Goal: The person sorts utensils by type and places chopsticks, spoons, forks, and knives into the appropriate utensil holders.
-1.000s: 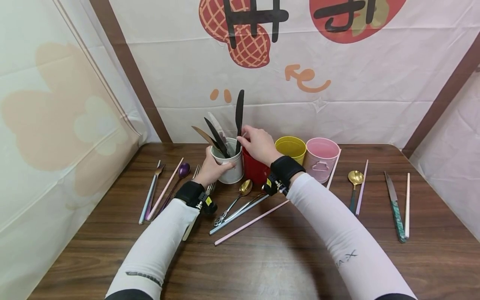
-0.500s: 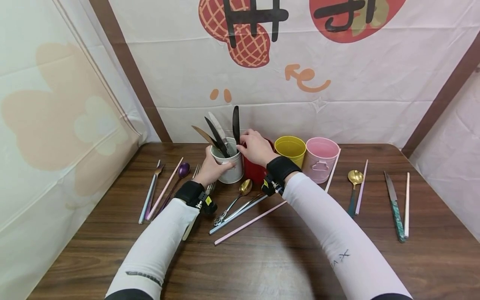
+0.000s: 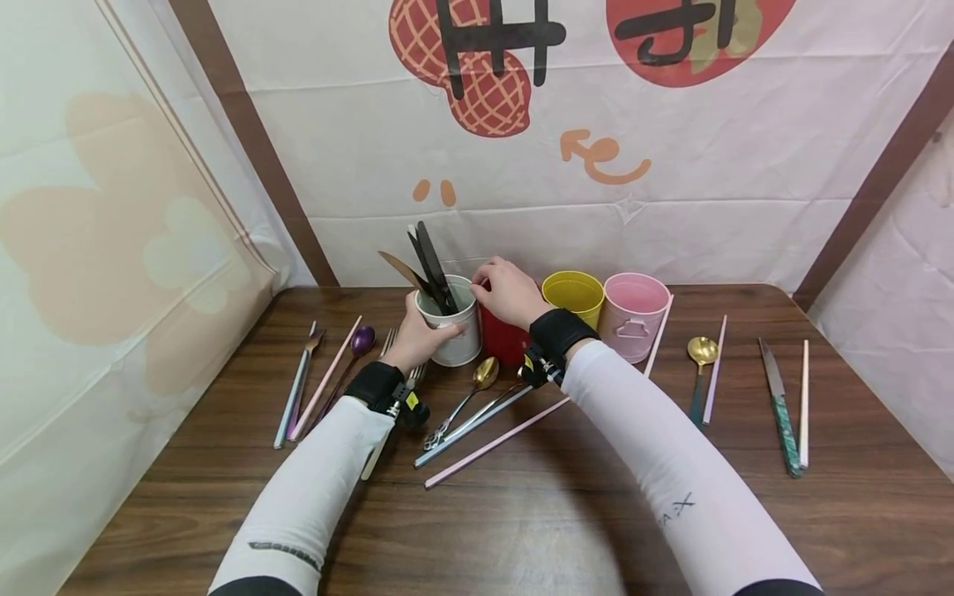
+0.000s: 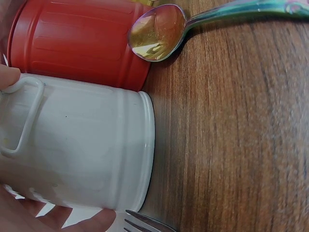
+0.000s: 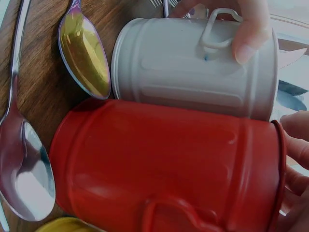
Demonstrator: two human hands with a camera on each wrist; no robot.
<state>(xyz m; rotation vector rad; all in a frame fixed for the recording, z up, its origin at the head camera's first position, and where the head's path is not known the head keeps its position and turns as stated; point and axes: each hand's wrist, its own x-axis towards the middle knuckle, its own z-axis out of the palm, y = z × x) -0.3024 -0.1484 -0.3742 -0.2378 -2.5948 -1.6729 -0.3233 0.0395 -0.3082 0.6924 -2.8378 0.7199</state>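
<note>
Gripping white bucket (image 3: 464, 341), knives (image 3: 435, 263) inside

There are 4 buckets (image 3: 460, 345), 4 spoons (image 3: 485, 374), 5 knives (image 3: 782, 418) and 2 hands (image 3: 417, 335) (image 3: 513, 291).

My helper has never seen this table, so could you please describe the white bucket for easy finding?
Along the far edge of the brown wooden table, buckets stand in a row. The white bucket is at the left end, beside the red bucket, and the left hand grips it. It alone is white, and knives visibly rise above its rim only.
</note>
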